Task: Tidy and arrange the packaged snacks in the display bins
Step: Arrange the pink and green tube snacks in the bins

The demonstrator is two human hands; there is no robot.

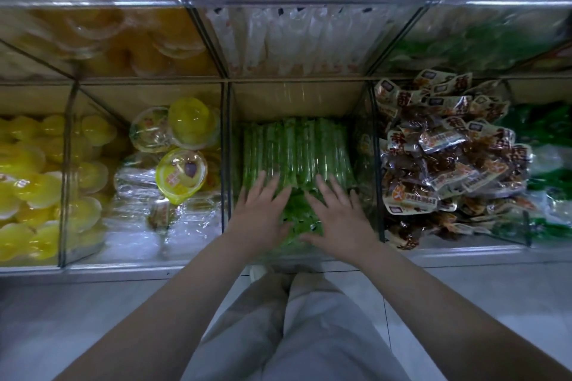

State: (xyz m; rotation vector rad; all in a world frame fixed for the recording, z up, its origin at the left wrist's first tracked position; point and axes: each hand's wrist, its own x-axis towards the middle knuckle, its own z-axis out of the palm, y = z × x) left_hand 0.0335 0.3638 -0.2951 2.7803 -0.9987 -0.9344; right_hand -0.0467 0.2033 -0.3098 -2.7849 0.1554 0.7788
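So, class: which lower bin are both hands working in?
The middle bin, of green stick packets, between jelly cups and brown packets; left hand and right hand rest there.

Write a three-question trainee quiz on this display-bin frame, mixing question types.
1. True or false: the left hand and the right hand both lie open-fingered on the green stick-shaped plastic packets.
2. The heaped brown plastic snack packets lie: A) left of the hands, B) right of the hands, C) under the hands.
3. Fill in: the round clear-lidded jelly cups are mostly ____.
Key: 1 true; 2 B; 3 yellow.
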